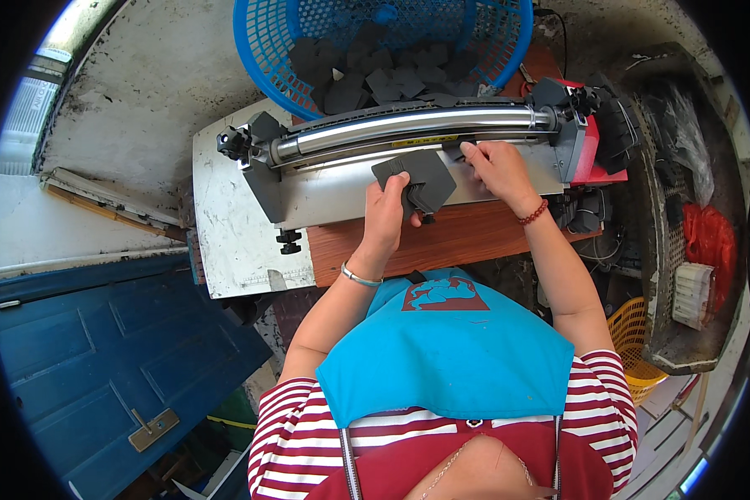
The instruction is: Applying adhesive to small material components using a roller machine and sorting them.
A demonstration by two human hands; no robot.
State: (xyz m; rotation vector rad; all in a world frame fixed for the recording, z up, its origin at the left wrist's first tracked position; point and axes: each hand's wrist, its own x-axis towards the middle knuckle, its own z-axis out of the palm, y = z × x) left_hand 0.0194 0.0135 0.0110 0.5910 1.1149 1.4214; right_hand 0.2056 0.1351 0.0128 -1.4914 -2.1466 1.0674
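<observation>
My left hand [382, 212] is closed around a stack of flat dark grey pieces [429, 177], thumb on top and fingers beneath. The stack is held over the metal plate of a roller machine [333, 196]. My right hand [502, 171] is at the plate's far edge, right of the stack. Its fingertips pinch a small dark piece [456, 151] lying flat by the shiny roller [408, 132]. How far this piece reaches under the roller is hidden.
Behind the machine stands a blue basket [262, 62] with many dark pieces [392, 79] in it. Black knobs [235, 143] stick out at the machine's left end. A red part [589, 150] sits at its right end. A yellow basket [633, 333] is low at right.
</observation>
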